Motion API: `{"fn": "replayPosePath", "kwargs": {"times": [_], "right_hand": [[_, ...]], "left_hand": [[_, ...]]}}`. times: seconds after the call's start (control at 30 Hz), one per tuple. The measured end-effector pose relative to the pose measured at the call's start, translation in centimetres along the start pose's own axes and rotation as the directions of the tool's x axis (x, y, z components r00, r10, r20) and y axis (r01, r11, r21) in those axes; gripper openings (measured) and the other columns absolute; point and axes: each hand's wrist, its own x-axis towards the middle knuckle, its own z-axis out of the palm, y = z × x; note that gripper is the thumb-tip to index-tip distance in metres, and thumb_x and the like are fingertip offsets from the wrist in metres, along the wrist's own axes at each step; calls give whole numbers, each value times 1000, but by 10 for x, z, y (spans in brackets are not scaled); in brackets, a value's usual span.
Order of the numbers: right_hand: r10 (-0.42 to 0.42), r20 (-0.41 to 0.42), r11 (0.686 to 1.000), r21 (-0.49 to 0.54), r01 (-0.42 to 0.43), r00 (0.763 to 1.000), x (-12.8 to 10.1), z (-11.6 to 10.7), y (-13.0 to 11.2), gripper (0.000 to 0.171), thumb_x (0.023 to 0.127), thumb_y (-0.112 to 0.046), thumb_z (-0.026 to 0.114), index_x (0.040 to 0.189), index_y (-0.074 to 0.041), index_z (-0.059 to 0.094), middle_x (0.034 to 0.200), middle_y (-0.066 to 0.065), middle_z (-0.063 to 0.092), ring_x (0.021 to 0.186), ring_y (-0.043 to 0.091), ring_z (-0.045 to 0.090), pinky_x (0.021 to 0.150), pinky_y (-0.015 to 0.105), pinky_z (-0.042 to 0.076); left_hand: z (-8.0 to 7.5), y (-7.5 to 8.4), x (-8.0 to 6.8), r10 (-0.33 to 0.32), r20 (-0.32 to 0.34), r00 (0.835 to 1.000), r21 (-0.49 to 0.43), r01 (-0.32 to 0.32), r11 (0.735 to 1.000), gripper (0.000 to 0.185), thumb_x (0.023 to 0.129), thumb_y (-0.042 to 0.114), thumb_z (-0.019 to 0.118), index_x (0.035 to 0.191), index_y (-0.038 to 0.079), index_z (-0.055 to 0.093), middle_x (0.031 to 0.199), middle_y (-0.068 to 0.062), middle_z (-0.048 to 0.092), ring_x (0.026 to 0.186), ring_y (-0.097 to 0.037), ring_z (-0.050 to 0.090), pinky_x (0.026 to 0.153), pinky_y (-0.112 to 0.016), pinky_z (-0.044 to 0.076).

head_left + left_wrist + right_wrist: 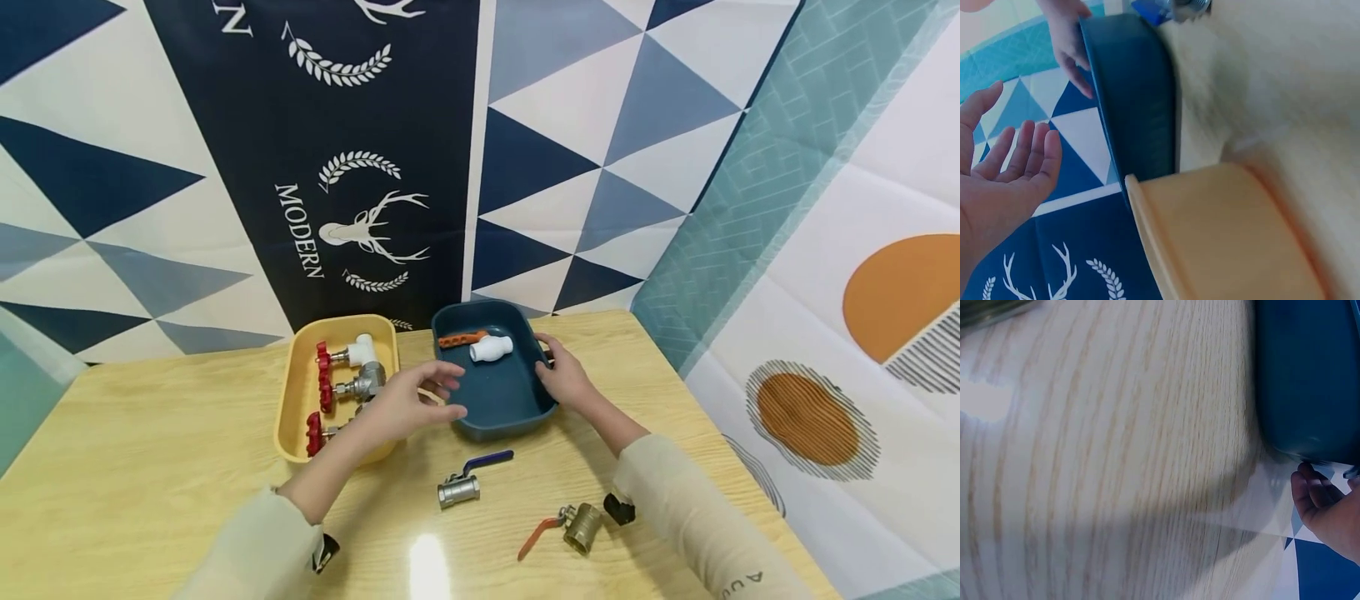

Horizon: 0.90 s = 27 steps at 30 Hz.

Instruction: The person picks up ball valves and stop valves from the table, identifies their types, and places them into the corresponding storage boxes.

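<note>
My right hand [567, 377] grips the right rim of a dark blue plastic bin [498, 432], thumb over the inside and fingers at the outer wall. Inside that bin lies a white plastic ball valve [492, 348] with an orange lever handle [461, 338]. My left hand [408, 404] hovers between the two bins, fingers loosely bent and holding nothing, its fingertips over the blue bin's left edge. Beneath its wrist is a yellow bin [283, 421] of valves with red handwheels [325, 387], partly hidden by the forearm.
On the table [187, 417] in front of the bins lies a steel ball valve [459, 492] with a blue lever. Nearer my right sleeve is a brass ball valve [582, 528] with a red lever. A patterned cloth [375, 125] hangs right behind the bins.
</note>
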Motion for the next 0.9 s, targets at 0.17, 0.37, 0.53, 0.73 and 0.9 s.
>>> {"fn": "replayPosePath", "kwargs": {"times": [0.17, 0.37, 0.53, 0.73, 0.9], "right_hand": [[-3, 9, 1000, -2, 3, 1000, 2, 0, 0, 52, 97, -11, 42, 146, -12, 27, 130, 25, 49, 104, 34, 55, 80, 42, 51], [-3, 17, 1000, -11, 4, 1000, 2, 0, -1, 52, 97, -11, 41, 147, -11, 26, 131, 26, 47, 105, 35, 54, 81, 43, 50], [-2, 23, 1000, -9, 2, 1000, 3, -2, -1, 52, 97, -12, 41, 147, -12, 25, 132, 26, 47, 106, 35, 54, 81, 43, 50], [-3, 10, 1000, -12, 3, 1000, 3, -2, 1, 52, 97, -10, 41, 147, -11, 26, 131, 27, 48, 104, 35, 54, 81, 43, 50], [-9, 19, 1000, -12, 9, 1000, 3, -2, 0, 52, 97, -10, 42, 147, -11, 26, 131, 27, 48, 104, 35, 55, 80, 43, 50]], "left_hand": [[8, -7, -15, 27, 43, 999, -43, -25, 999, 46, 79, 23, 75, 122, 13, 58, 112, -9, 63, 96, -18, 58, 83, -28, 52], [21, -19, -29, 20, 48, 999, -97, -16, 995, 46, 79, 21, 75, 120, 8, 59, 108, -7, 64, 101, -28, 58, 83, -28, 52], [28, -27, -36, -19, 48, 999, -109, 25, 994, 44, 79, 19, 75, 118, 8, 60, 111, -11, 63, 103, -31, 56, 85, -34, 51], [34, -38, -40, -46, 70, 996, -102, 53, 993, 45, 78, 18, 75, 119, 7, 59, 114, -15, 60, 105, -31, 55, 85, -32, 52], [39, -47, -42, -52, 70, 996, -72, 57, 996, 49, 77, 19, 77, 119, 5, 58, 112, -13, 61, 102, -28, 56, 79, -22, 50]]}}
